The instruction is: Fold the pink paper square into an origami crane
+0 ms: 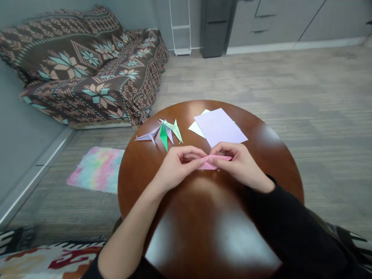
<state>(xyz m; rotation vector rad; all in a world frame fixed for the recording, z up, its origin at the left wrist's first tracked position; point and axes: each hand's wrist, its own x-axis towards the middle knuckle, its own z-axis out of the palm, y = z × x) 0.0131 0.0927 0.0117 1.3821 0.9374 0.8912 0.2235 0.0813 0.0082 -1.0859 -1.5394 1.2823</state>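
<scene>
A folded piece of pink origami paper (207,165) is held between both hands above the round table. My left hand (183,162) pinches its left side, thumb toward me and fingers curled behind. On the other side, my right hand (232,159) grips the paper with thumb and fingers, and a narrow pink point shows along that hand. Fingers cover part of the folds. Just beyond the hands lies a lilac paper sheet (221,126), flat, over a pale green sheet (196,129). To the left stand several folded paper figures, among them a green one (163,135) and a lilac one (148,136).
The round brown wooden table (203,217) has a glossy top. A sofa under a patterned cover (95,69) stands at the back left. A fluffy multicoloured mat (97,170) lies on the floor left of the table. Grey cabinets (279,23) line the far wall.
</scene>
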